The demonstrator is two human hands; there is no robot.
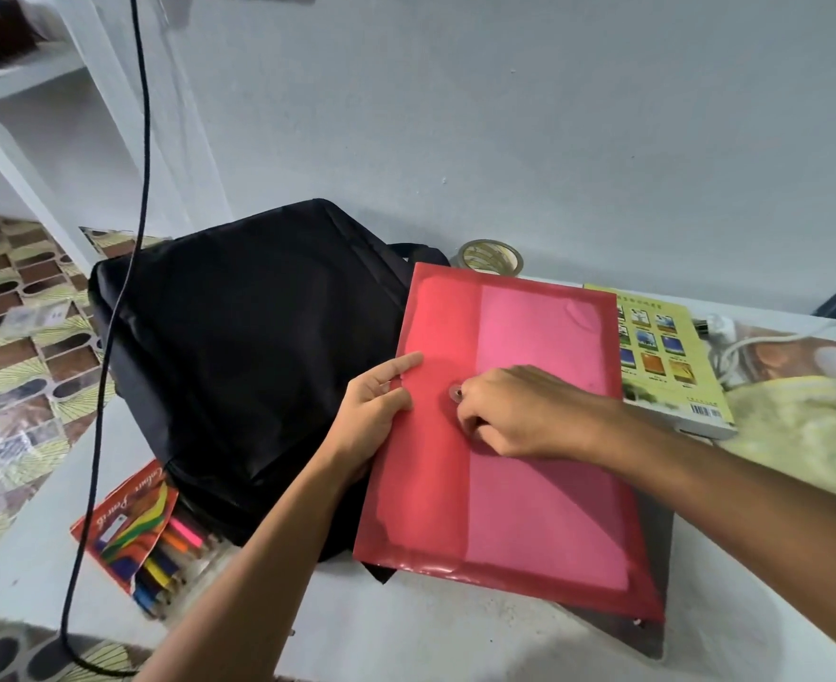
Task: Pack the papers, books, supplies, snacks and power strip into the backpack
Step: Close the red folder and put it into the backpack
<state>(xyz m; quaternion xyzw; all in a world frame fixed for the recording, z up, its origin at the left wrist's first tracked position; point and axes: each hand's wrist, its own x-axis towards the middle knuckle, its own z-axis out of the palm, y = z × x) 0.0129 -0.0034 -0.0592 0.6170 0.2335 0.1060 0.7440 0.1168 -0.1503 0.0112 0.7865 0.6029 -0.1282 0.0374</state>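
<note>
A red translucent folder [504, 435] was seen at centre frame, lying partly over the black backpack [238, 366] at 9 o'clock and over a dark flat board [657, 573] beneath its 4 o'clock corner. Pink paper showed through its right half. The folder's left edge was gripped by the left hand [376, 415], thumb laid on top, fingers hidden underneath. The right hand [519, 411] was rested on the folder's face, its fingers curled and pinched at the round clasp button [455, 393].

The backpack was found flat on the white table [406, 632], apparently closed; its opening could not be made out. A box of colour pencils [145, 529] was noted at 7 o'clock, touching the backpack's lower edge. A roll of tape [490, 256] was recorded at 12 o'clock, just behind the folder's top edge. A yellow-green book [671, 356] was partly covered by the folder at 2 o'clock, with a white power strip and cord [750, 342] just beyond it at 3 o'clock. A black cable [125, 268] was hung across the backpack's left side.
</note>
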